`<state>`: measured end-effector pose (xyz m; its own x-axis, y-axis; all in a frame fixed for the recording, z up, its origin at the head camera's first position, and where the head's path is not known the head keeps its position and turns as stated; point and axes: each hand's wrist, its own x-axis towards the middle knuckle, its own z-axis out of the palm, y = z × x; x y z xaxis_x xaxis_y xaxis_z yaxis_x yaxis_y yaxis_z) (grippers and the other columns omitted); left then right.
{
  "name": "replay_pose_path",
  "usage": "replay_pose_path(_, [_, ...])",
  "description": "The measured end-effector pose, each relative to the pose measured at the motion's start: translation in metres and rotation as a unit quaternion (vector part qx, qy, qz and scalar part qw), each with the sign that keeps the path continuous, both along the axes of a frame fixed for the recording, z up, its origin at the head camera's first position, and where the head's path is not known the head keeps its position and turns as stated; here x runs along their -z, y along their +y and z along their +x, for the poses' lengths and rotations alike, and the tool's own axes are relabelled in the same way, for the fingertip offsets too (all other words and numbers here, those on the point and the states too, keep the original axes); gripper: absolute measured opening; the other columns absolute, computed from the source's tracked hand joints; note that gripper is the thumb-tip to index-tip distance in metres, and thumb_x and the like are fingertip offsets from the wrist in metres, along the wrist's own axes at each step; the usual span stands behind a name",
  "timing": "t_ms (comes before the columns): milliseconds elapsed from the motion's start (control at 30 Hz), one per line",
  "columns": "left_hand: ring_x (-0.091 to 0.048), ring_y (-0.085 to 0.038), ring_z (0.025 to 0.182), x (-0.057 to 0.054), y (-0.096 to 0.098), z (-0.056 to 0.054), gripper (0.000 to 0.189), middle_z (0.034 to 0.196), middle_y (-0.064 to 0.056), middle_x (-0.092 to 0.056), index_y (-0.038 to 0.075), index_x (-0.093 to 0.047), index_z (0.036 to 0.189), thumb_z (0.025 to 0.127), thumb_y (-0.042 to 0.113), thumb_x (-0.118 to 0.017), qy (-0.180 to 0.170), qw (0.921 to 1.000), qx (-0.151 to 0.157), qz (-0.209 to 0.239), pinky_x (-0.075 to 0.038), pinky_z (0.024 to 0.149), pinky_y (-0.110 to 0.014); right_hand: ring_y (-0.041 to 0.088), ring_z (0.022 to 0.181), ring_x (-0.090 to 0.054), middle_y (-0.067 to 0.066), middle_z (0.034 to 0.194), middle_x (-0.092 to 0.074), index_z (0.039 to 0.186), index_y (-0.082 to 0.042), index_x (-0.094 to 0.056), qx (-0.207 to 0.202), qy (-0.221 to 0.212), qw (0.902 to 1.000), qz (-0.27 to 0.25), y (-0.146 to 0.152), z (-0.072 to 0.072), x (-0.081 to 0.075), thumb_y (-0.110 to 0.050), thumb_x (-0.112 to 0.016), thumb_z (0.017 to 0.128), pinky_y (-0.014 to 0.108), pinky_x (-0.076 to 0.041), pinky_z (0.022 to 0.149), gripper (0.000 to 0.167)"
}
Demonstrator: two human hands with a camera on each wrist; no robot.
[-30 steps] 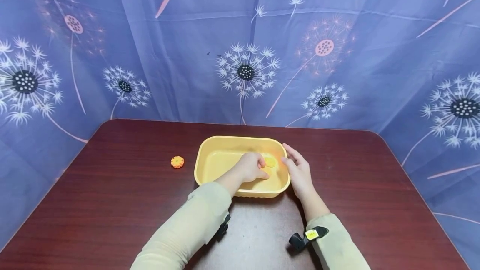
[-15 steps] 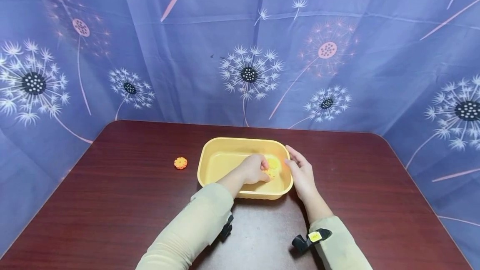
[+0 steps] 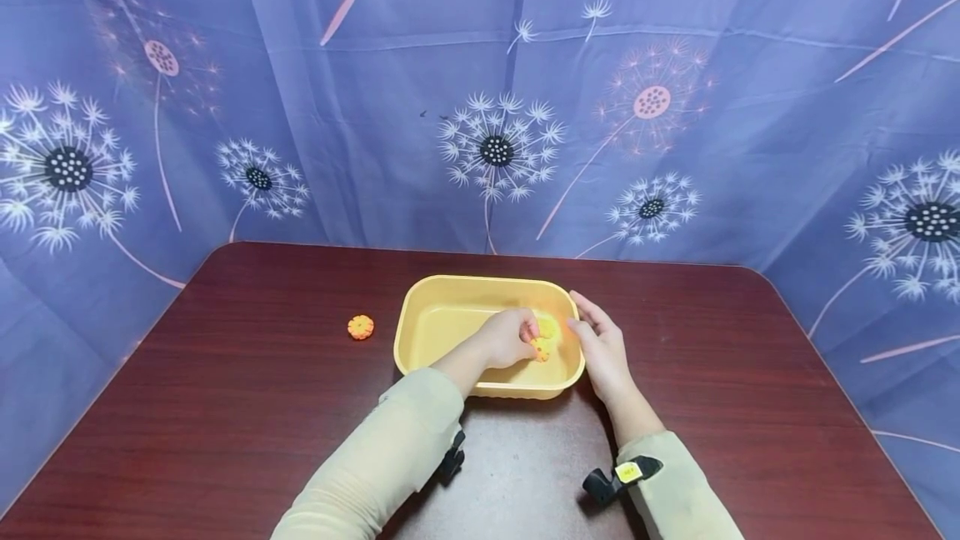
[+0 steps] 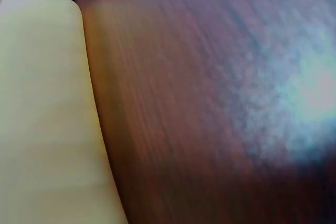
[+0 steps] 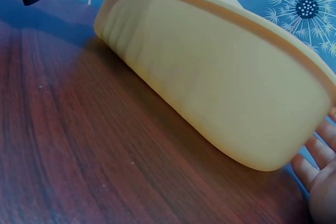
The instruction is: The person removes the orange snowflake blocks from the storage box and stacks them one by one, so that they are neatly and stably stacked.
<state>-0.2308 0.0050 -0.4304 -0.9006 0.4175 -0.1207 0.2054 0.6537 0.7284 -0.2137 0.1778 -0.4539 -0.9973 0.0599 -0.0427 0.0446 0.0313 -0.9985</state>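
A yellow basin (image 3: 442,384) stands on the dark red table. My left hand (image 3: 504,338) reaches down into its right half. Between thumb and fingertips it pinches a small orange flower-shaped piece (image 3: 541,349), partly hidden by the fingers. Just behind that, a brighter yellow-orange piece (image 3: 548,327) lies on the basin floor. My right hand (image 3: 603,352) holds the basin's right end, thumb at the rim and fingers along the outer wall. From the right wrist, those fingers (image 5: 319,153) show beside the basin's outer wall (image 5: 210,77).
Left of the basin, another orange flower-shaped piece (image 3: 361,327) lies on the table (image 3: 247,407). A blue curtain (image 3: 360,107) with dandelion prints hangs behind the table's far edge. The left wrist view holds mainly a sleeve (image 4: 47,114) and tabletop.
The orange piece now shows between my left fingertips, where the fingers hid it a second ago. My right hand keeps its place on the basin. The head view has shifted slightly.
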Motion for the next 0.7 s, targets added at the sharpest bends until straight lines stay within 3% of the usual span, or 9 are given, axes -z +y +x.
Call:
replay_pose_path(200, [-0.051,-0.009,0.072,-0.0021,-0.0022,0.0000,0.015,0.076,0.001,-0.057,0.008,-0.058,0.086,0.079,0.003,-0.069,0.001,0.9996,0.001,0.030,-0.043,0.069,-0.020,0.006,0.109,-0.055,0.016,0.137,-0.052,0.138,-0.008,-0.047,0.003,0.003,1.0000,0.009,0.0002,-0.0012,-0.0012,-0.005,-0.049,0.092,0.019,-0.050,0.087,0.046])
replay_pose_path(533, [-0.051,-0.011,0.073,-0.0053,-0.0082,0.0003,0.008,0.077,-0.002,-0.058,0.005,-0.062,0.087,0.081,0.002,-0.066,-0.008,0.9980,-0.009,0.063,-0.043,0.067,-0.020,0.019,0.117,-0.052,0.014,0.136,-0.052,0.137,-0.012,-0.049,-0.001,-0.001,0.9999,0.013,0.0007,-0.0022,-0.0001,-0.005,-0.049,0.092,0.023,-0.051,0.089,0.046])
replay_pose_path(700, [-0.051,-0.011,0.070,-0.0058,-0.0079,0.0011,0.007,0.077,-0.003,-0.056,0.003,-0.062,0.088,0.082,0.001,-0.065,-0.024,0.9964,-0.017,0.080,-0.043,0.059,-0.019,0.019,0.116,-0.052,0.015,0.137,-0.052,0.137,-0.012,-0.050,-0.001,-0.001,0.9999,0.012,0.0016,-0.0019,0.0015,-0.005,-0.050,0.092,0.025,-0.051,0.090,0.045])
